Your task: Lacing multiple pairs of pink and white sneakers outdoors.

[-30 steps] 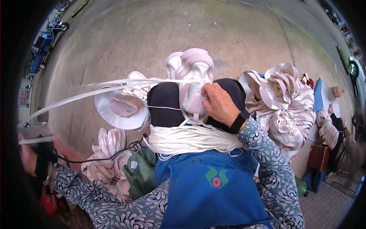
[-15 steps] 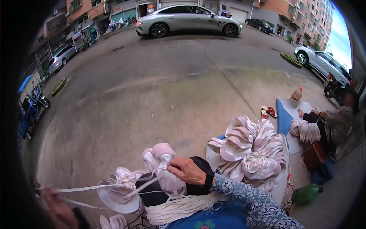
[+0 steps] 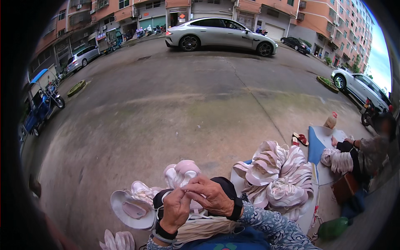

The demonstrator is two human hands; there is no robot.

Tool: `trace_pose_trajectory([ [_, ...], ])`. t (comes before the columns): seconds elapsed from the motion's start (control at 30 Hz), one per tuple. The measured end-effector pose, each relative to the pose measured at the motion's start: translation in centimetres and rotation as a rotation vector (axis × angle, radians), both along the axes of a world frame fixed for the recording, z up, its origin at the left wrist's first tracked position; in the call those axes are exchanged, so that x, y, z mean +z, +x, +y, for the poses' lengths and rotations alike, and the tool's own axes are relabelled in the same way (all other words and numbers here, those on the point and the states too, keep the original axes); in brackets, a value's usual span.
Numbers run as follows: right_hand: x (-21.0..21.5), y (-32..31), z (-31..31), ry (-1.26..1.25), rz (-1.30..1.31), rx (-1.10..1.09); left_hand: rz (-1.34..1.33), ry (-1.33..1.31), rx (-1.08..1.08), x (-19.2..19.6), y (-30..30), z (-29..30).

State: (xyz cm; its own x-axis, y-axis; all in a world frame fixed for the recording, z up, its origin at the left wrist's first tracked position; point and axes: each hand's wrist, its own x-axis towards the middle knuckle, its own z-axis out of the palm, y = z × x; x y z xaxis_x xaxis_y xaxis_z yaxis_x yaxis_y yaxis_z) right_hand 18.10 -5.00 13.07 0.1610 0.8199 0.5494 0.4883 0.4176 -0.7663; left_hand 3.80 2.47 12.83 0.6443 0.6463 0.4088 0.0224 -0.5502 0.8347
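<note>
Head view shows the left hand (image 3: 175, 207) and right hand (image 3: 210, 195) pinching a pale pink moulded cup piece (image 3: 183, 173) near centre, a finished pink-and-white pile (image 3: 277, 177) heaped right, white elastic strands (image 3: 204, 227) still unused below.

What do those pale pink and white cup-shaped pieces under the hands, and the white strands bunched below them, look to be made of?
The pale pink and white cup-shaped pieces look like moulded foam or padded fabric: matte, soft-edged, keeping a rounded form. The bundle of white strands looks like thin elastic or textile cord, fine and limp, though the picture is too coarse to be sure. The left hand and the right hand meet over the pieces.
</note>
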Motion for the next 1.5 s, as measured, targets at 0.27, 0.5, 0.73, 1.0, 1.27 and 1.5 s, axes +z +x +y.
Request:
trace_pose_trajectory([
  [0.27, -1.9, 0.5, 0.3, 0.014, -0.062, -0.03, 0.034, 0.002, -0.002, -1.9, 0.4, -0.3],
  [0.5, -0.4, 1.2, -0.5, -0.248, 0.288, 0.014, -0.071, -0.587, -0.154, -2.2, 0.5, -0.2],
  [0.73, -0.9, 8.3, -4.8, -0.218, 0.442, 0.078, -0.102, -0.131, 0.133, -4.2, -3.9, 3.4],
  [1.0, 7.1, 31.9, -23.6, 0.424, 0.606, -0.418, -0.422, 0.265, 1.298, 2.0, -26.7, 11.4],
  [1.27, -6.0, 15.5, -7.6, -0.303, 0.081, -0.403, -0.137, 0.205, 0.676, -2.1, -14.2, 8.9],
  [1.5, -9.1, 5.6, 1.9, -0.406, -0.38, -0.187, 0.249, -0.137, 0.193, -9.2, -1.3, 6.3],
])
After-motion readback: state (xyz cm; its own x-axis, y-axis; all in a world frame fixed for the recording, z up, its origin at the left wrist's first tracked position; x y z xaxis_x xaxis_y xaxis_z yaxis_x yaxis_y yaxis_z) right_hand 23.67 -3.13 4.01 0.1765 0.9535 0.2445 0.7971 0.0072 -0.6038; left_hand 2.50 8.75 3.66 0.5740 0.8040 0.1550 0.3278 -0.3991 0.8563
